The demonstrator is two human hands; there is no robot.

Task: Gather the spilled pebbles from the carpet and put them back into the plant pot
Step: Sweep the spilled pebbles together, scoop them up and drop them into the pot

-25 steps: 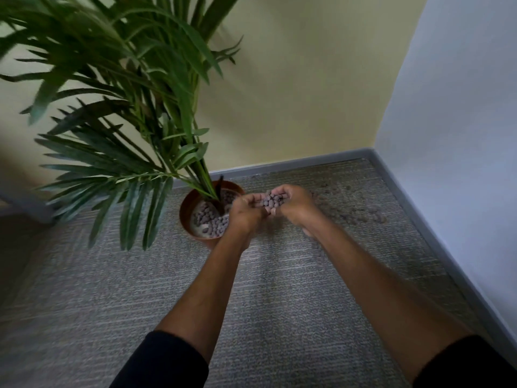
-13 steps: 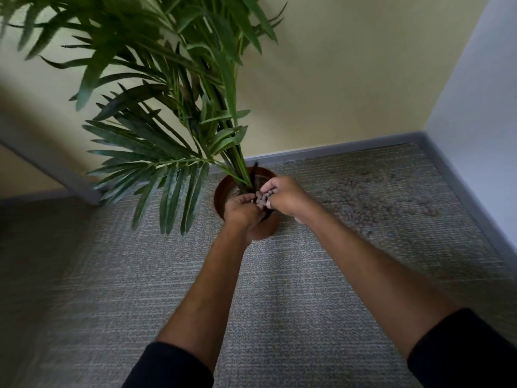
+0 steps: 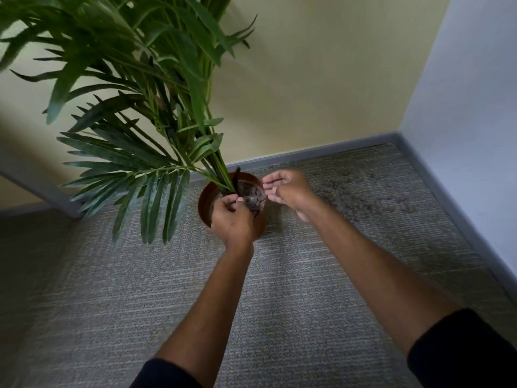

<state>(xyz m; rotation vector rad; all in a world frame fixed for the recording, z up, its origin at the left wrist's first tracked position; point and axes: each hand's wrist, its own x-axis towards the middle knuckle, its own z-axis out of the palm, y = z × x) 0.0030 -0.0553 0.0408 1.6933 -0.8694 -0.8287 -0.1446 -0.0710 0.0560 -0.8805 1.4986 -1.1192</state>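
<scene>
A brown plant pot [image 3: 205,204] stands on the grey carpet, its top covered with grey-brown pebbles [image 3: 254,198]. My left hand [image 3: 230,217] hovers over the pot's near rim, fingers curled; I cannot tell if pebbles are in it. To the right of the pot, my right hand [image 3: 289,190] is beside the rim with fingers spread and an empty palm. Spilled pebbles [image 3: 363,197] lie scattered on the carpet further right, toward the room's corner.
A tall green palm [image 3: 145,113] rises from the pot and spreads to the left and overhead. A yellow wall with a grey skirting board [image 3: 321,152] runs behind; a pale wall [image 3: 461,135] closes the right side. Grey carpet [image 3: 279,303] stretches toward me.
Both hands carried a cupped heap of pebbles left over the pot and have parted; the heap is gone from them. The right hand has drawn off to the right, fingers spread.
</scene>
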